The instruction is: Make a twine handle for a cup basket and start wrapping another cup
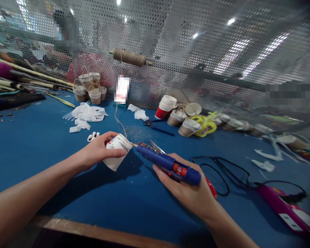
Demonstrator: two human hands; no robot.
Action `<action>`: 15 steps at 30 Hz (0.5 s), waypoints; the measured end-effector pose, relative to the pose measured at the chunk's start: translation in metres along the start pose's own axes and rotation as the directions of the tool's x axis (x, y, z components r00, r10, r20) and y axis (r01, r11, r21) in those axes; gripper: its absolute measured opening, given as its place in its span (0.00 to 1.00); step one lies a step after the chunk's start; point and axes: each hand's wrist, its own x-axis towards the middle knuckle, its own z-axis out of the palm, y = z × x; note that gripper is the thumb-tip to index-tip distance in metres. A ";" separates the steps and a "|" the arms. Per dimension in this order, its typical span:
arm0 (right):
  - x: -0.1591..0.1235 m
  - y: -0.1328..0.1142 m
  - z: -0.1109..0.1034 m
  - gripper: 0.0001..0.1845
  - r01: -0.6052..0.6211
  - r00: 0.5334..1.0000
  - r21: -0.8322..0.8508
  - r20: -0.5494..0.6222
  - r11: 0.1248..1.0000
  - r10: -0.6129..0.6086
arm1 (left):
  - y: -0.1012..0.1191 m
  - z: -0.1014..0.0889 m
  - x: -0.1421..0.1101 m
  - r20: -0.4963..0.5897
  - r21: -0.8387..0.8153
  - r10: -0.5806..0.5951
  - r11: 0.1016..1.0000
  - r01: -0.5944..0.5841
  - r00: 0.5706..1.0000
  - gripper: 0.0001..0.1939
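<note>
In the head view my left hand point(98, 151) grips a white paper cup point(116, 156) tilted on its side, with grey glue-like streaks along its upper edge. My right hand point(183, 186) is wrapped round a blue hot glue gun point(167, 163). The gun's nozzle is at the cup's edge, touching or very close to it. A thin strand of twine point(117, 119) runs down to that same edge from the back. Metal scissor blades point(157, 146) show behind the gun, and a red handle point(211, 188) shows beside my right hand.
A twine spool point(129, 57) hangs on the mesh screen. Twine-wrapped cups point(94, 94) stand at the back left; stacked cups point(166, 106) and pliers point(160, 128) lie behind the gun. White scraps point(89, 113) are at left. A purple power strip point(286, 208) and black cable point(222, 165) are at right.
</note>
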 end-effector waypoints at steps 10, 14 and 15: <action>-0.001 0.002 0.002 0.05 -0.018 1.000 0.025 0.007 1.000 0.018 | 0.001 -0.001 -0.002 0.024 -0.059 -0.018 0.998 0.019 1.000 0.27; -0.001 0.001 0.000 0.05 -0.017 1.000 0.022 -0.003 1.000 0.017 | 0.001 -0.001 -0.002 0.022 -0.076 -0.025 0.997 0.027 0.999 0.26; -0.001 0.000 0.000 0.04 -0.012 1.000 0.016 -0.005 1.000 0.013 | 0.001 -0.001 -0.002 0.022 -0.077 -0.028 0.997 0.030 0.999 0.26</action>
